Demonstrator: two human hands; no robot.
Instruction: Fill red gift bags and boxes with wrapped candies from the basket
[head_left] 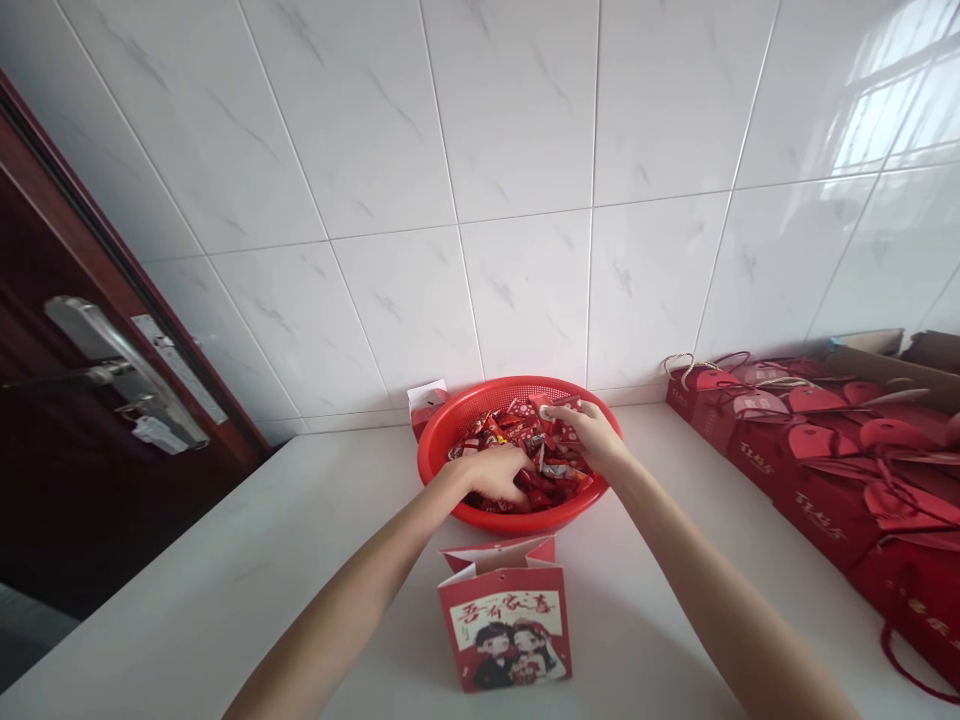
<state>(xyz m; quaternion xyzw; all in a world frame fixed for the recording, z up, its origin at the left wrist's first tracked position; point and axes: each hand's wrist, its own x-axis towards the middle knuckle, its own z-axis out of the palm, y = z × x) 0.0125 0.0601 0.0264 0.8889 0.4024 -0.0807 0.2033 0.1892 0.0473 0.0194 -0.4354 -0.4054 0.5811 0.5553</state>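
Observation:
A red plastic colander (517, 520) full of wrapped candies (517, 425) stands against the tiled wall. My left hand (496, 472) reaches into its left front part, fingers curled down among the candies, so what they grip is hidden. On the right side my right hand (592, 432) is closed in a pinch at the top of the heap, with a red-wrapped candy at its fingertips. In front of the colander a red paper gift box (506, 630) with a cartoon couple stands upright, its top flaps open.
Several red gift boxes (795, 480) with cord handles stand in rows at the right. Behind them are cardboard cartons (892, 365). Another small box (426, 398) is partly hidden behind the colander. A dark red door (67, 440) with a metal handle lies left of the white tabletop (315, 530).

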